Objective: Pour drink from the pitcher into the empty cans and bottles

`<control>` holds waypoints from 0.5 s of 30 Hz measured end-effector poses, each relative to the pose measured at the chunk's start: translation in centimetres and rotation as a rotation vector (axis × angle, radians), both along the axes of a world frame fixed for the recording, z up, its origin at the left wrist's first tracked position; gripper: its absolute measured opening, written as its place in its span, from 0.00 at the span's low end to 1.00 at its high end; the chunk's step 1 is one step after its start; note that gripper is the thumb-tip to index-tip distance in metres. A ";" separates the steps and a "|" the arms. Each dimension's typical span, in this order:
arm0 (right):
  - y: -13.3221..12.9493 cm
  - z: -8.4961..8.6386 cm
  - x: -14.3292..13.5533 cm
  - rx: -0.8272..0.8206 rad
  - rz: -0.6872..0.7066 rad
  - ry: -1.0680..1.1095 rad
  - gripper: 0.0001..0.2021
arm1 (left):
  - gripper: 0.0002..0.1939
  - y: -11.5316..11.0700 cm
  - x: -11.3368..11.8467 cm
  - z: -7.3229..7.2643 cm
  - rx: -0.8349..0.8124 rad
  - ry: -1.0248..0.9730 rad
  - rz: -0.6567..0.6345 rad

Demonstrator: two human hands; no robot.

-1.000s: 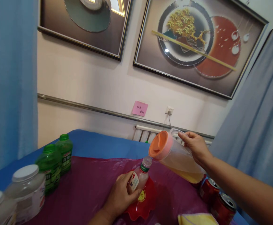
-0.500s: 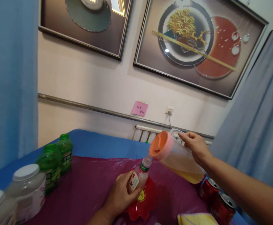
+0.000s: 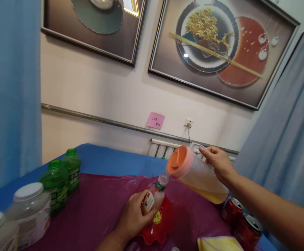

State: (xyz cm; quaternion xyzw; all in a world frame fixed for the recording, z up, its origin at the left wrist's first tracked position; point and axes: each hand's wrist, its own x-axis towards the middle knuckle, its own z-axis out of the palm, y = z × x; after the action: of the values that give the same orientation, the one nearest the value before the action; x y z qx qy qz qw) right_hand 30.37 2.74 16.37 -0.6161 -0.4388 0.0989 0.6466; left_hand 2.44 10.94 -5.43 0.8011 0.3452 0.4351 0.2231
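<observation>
Over a red dish (image 3: 156, 234) with wavy edge, the left hand (image 3: 133, 218) holds a small clear bottle (image 3: 160, 197). Its fingers are bent around the body of this bottle, with only the width of the bottle between thumb and fingers, and the label faces outward. The bottle leans a little, and its mouth has no cap on it.

Just beside this mouth is the orange lid (image 3: 176, 162) of a clear pitcher (image 3: 197, 179) — whether the two are touching, I cannot tell. The pitcher is tilted, and yellowish liquid lies along its lower side. The right hand (image 3: 218, 164) has its handle, with the thumb on top and the fingers closed around; some fingertips are hidden.

On the purple sheet (image 3: 97, 205), at the right, two red cans (image 3: 233, 211) stand near the pitcher, and a folded yellow cloth (image 3: 218, 244) lies before them. At the left side, well apart from the hands, are two green bottles (image 3: 54, 186) and two jars (image 3: 31, 209) with white lids — they make one row along the edge.
</observation>
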 end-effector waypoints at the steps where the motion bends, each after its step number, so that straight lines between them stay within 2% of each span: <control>1: 0.0 0.0 0.0 -0.001 0.000 0.001 0.29 | 0.21 0.0 0.0 0.0 0.001 0.004 0.000; 9: 0.1 0.0 0.1 -0.003 0.003 -0.002 0.29 | 0.16 -0.3 -0.2 0.4 0.003 0.026 0.000; 15: 0.1 -0.1 0.2 0.000 0.010 -0.007 0.29 | 0.18 -0.1 -0.1 0.0 -0.022 0.011 -0.008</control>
State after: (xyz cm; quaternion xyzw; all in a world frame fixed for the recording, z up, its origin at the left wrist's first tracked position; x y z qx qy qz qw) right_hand 30.56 2.86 16.31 -0.6142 -0.4443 0.0998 0.6445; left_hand 2.39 10.87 -5.43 0.8024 0.3477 0.4261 0.2318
